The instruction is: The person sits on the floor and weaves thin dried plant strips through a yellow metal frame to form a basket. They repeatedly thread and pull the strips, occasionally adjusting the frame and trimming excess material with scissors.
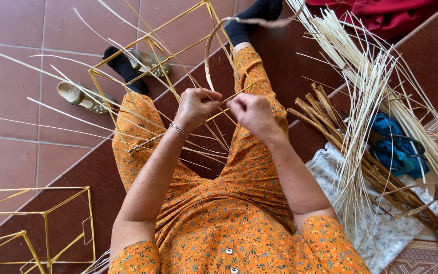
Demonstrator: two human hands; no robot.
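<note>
Red floor tiles (16,152) lie below your lap. Your left hand (196,107) and right hand (251,112) pinch a cane strip (231,96) against the yellow wire frame (148,38), fingers closed to keep it taut.

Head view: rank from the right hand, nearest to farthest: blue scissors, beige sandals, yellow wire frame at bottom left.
From the right hand:
1. Blue scissors, on the person's right, beside the pale strips.
2. Beige sandals, on the tiled floor to the left, by the feet.
3. Yellow wire frame, bottom-left corner, farthest.
</note>
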